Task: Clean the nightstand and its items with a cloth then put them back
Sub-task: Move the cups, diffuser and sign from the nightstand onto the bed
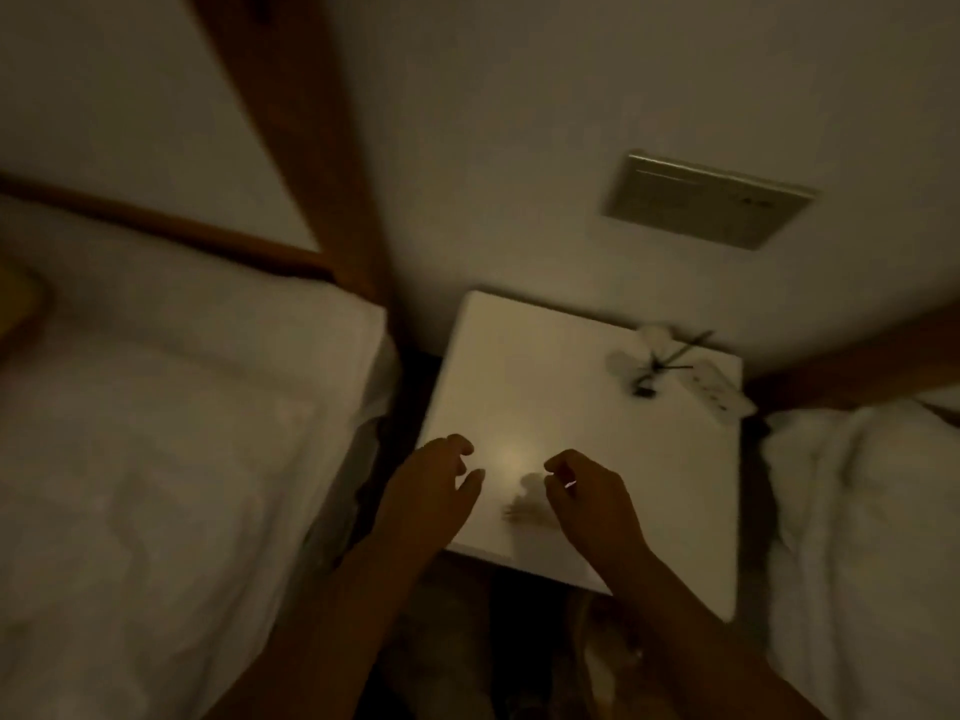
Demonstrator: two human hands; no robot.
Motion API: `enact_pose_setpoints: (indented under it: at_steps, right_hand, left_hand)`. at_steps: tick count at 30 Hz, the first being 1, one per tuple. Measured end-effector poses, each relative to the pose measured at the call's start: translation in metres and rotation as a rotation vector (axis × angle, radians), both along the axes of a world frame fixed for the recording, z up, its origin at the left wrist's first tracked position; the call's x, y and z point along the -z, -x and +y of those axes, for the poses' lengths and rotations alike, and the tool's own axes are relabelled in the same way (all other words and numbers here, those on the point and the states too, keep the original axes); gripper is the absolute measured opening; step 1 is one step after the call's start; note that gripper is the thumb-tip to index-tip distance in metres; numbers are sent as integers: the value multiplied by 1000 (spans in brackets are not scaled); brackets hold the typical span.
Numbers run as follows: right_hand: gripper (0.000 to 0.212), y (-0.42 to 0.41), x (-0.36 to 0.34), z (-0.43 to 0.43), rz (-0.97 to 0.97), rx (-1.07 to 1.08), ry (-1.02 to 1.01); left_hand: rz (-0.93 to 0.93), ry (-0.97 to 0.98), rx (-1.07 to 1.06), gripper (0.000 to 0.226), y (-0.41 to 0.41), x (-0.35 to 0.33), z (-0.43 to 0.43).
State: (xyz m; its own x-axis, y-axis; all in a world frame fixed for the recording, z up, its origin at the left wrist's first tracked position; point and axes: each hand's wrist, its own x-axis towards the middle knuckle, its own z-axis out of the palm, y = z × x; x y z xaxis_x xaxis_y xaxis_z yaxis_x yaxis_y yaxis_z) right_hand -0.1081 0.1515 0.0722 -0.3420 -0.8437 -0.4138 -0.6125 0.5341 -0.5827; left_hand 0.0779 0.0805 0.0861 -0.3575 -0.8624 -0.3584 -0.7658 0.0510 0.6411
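Note:
The white nightstand [545,387] stands between two beds in dim light, its top mostly bare. At its back right corner lie a white power strip [719,394], a round white object [623,363] and dark cables [670,361]. My left hand [431,491] hovers over the front left edge of the top with curled fingers apart and nothing in it. My right hand [592,496] is over the front middle, fingers curled inward; no object shows in it. No cloth is in view.
A bed with white linen [182,459] and a wooden headboard post [322,174] lies on the left. Another white bed [862,537] is on the right. A metal switch plate [706,200] sits on the wall above the nightstand. Dark floor shows below.

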Motion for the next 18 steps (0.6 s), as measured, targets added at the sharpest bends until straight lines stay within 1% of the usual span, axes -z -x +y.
enact_pose_setpoints:
  at_steps: [4, 7, 9, 11, 13, 15, 18]
  right_hand:
    - [12, 80, 11, 22, -1, 162, 14]
    - [7, 138, 25, 39, -25, 302, 22]
    - [9, 163, 33, 40, -15, 383, 50]
    - [16, 190, 41, 37, 42, 459, 57]
    - [23, 210, 47, 28, 106, 497, 69]
    - [29, 224, 51, 17, 160, 487, 129]
    - [44, 237, 62, 3, 227, 459, 205]
  left_hand:
    - [64, 14, 135, 25, 76, 13, -4]
    - [106, 30, 207, 27, 129, 31, -6]
    - [116, 24, 190, 40, 153, 41, -11]
    - [98, -4, 144, 63, 183, 52, -17]
    - [87, -33, 79, 79, 206, 64, -25]
    - [88, -40, 54, 86, 222, 75, -32]
    - [46, -9, 97, 86, 240, 94, -42]
